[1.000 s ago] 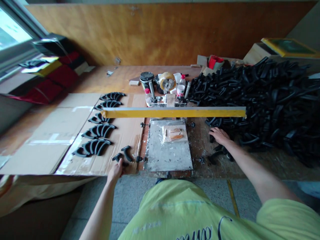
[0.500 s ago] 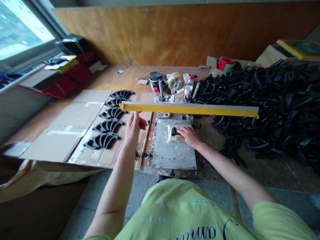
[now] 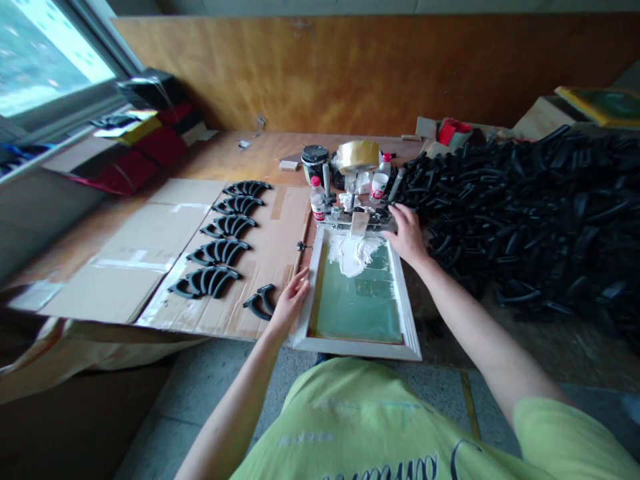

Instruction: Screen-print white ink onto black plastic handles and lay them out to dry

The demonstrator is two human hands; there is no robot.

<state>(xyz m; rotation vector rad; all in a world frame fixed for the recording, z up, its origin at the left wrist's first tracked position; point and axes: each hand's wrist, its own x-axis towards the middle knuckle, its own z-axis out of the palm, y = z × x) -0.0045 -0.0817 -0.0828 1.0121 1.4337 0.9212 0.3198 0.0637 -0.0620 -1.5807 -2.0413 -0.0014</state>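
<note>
A white-framed printing screen [image 3: 413, 337] with green mesh lies flat on the bench in front of me. White ink [image 3: 353, 253] is pooled at its far end, by a squeegee handle [image 3: 359, 223]. My left hand [image 3: 291, 302] rests on the frame's left edge, fingers curled over it. My right hand [image 3: 407, 233] is at the frame's far right corner, near the squeegee, fingers bent; what it grips is unclear. Two curved black plastic parts [image 3: 260, 301] lie on cardboard just left of my left hand.
Rows of black curved parts [image 3: 220, 252] are fanned out on cardboard [image 3: 130, 260]. A big heap of the same parts [image 3: 530, 207] fills the right side. A tape roll [image 3: 357, 155], a black jar [image 3: 315, 160] and small bottles [image 3: 317, 199] stand behind the screen. Window at left.
The screen frame, raised edge-on before, has swung down flat over the metal plate. My left hand came down with its left edge; my right hand moved from the plate to the far right corner.
</note>
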